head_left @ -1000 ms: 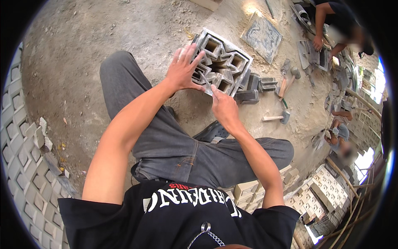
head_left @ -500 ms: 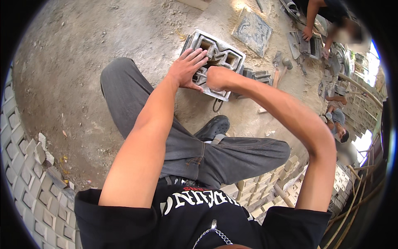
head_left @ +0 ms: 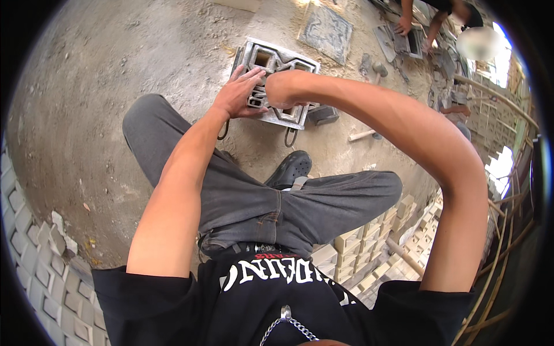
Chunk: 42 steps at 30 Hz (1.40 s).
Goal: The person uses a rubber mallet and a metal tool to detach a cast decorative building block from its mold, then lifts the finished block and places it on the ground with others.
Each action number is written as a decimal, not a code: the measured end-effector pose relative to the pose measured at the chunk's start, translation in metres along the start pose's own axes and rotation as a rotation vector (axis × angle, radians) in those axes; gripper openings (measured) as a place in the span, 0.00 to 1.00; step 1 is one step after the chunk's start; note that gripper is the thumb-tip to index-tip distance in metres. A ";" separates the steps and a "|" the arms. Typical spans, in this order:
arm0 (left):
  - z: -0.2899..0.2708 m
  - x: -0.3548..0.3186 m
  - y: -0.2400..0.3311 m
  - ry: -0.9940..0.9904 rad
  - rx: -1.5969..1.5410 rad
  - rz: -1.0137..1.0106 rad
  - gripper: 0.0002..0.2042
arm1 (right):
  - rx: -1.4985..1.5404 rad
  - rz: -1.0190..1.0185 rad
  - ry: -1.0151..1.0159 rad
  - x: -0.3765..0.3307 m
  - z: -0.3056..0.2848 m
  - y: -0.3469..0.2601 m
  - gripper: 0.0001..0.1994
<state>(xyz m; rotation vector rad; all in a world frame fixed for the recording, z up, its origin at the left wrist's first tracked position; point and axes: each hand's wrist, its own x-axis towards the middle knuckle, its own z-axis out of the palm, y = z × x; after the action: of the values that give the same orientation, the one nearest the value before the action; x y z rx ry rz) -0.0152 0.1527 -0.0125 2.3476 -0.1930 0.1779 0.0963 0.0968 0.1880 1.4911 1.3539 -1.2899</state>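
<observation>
Your left hand (head_left: 239,95) lies flat, fingers spread, on the grey square metal block mould (head_left: 276,86), which sits on the dusty concrete floor (head_left: 115,75) before your knees. Your right hand (head_left: 277,89) is curled into a fist on the mould's middle; I cannot tell whether it grips anything.

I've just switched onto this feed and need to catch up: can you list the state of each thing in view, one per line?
Left hand: open, fingers spread flat on the mould.
Right hand: pressed down into the mould's middle; grip cannot be told.
Metal mould: flat on the ground, cavities open upward, loop handles hanging at its near edge.
Hammer: lying on the ground, untouched.
Grey slab: lying flat beyond the mould.
Stacked blocks: piled in rows.
</observation>
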 end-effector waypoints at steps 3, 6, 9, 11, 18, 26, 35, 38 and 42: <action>0.003 -0.002 0.002 0.038 0.059 0.037 0.31 | -0.072 0.049 -0.060 -0.012 -0.008 -0.002 0.10; 0.001 -0.003 0.003 0.044 0.071 0.059 0.30 | 0.144 0.165 0.043 -0.009 0.001 -0.003 0.08; -0.009 -0.001 0.010 0.025 0.043 0.026 0.31 | -0.324 -0.034 -0.088 0.035 0.012 0.018 0.02; -0.024 0.008 0.030 0.056 0.019 0.057 0.31 | -0.787 -0.237 -0.110 0.053 0.022 0.033 0.05; -0.053 0.033 0.074 0.197 -0.047 0.042 0.28 | -0.344 0.163 -0.056 -0.108 -0.022 0.006 0.13; -0.003 0.138 0.155 -0.025 -0.272 -0.100 0.36 | 0.693 0.433 0.662 -0.210 0.161 0.102 0.16; 0.160 0.165 0.233 -0.503 -0.146 -0.294 0.35 | 1.414 0.992 1.357 -0.117 0.355 0.104 0.18; 0.215 0.163 0.249 -0.651 0.022 -0.106 0.28 | 1.498 0.911 1.403 -0.113 0.384 0.110 0.18; 0.298 0.148 0.237 -0.603 0.201 0.009 0.11 | 1.573 0.883 1.354 -0.120 0.368 0.112 0.19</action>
<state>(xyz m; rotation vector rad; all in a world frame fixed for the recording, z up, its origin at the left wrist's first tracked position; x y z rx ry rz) 0.1056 -0.2373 -0.0315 2.5389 -0.4951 -0.5383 0.1405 -0.3030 0.2084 3.7440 -0.3870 -0.4107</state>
